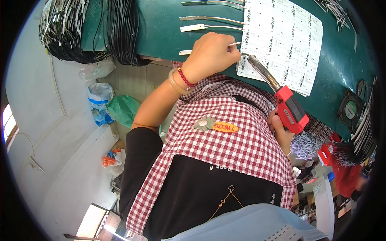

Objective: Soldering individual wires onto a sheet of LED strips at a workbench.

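- We pinch a thin white wire (236, 44) in our left hand (211, 54), fingers closed on it at the near edge of the green tabletop (161, 32).
- Our right hand (281, 130) grips a red soldering gun (290, 109), its metal tip meeting the wire's end.
- A white panel of circuit boards (285, 44) lies just beside.
- Black cable bundles (120, 32) hang off the tabletop's left edge.

Open green bench (161, 32) between black cable bundle (122, 32) at left edge and white board panel (285, 40) toward right edge; white strips with leads (193, 28) crossing middle; small fan (350, 109) blocking right edge.
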A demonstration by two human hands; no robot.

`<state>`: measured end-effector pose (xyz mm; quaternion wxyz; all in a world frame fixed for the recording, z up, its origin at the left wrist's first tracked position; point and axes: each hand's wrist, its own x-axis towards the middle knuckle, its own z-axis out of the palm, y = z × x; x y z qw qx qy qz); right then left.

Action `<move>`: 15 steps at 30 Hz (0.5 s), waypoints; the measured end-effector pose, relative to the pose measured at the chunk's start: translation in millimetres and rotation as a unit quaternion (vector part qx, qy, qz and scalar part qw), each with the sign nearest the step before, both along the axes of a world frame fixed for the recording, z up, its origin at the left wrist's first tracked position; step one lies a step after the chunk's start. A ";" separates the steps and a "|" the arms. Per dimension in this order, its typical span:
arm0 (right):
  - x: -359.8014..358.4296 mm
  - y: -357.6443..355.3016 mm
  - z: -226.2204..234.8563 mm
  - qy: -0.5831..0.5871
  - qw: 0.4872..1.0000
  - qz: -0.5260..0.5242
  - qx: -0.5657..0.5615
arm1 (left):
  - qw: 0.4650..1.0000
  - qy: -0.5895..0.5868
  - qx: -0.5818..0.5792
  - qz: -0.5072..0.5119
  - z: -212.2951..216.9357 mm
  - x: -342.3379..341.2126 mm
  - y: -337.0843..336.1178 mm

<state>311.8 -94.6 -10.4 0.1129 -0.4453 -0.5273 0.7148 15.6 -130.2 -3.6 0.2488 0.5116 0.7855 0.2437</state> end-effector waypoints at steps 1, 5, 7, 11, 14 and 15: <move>1.2 -0.2 -1.9 -0.002 1.000 0.020 0.015 | 1.000 0.000 0.000 -0.001 -0.2 0.2 0.4; -5.5 -4.4 4.8 0.020 0.999 -0.036 -0.004 | 1.000 0.003 -0.001 -0.002 -0.3 0.5 1.5; -5.4 -6.8 6.7 0.020 0.998 -0.058 0.013 | 1.000 0.007 -0.004 -0.003 -0.4 0.0 1.6; -0.2 -4.2 6.8 0.030 0.998 -0.049 -0.011 | 1.000 -0.002 -0.002 -0.008 0.2 -1.5 1.7; 1.0 -3.9 4.2 0.015 0.999 -0.039 0.004 | 1.000 -0.006 -0.002 -0.018 2.4 -4.6 3.3; 1.2 -2.2 4.0 0.011 0.999 -0.036 0.002 | 1.000 -0.008 -0.004 -0.024 2.9 -5.6 4.1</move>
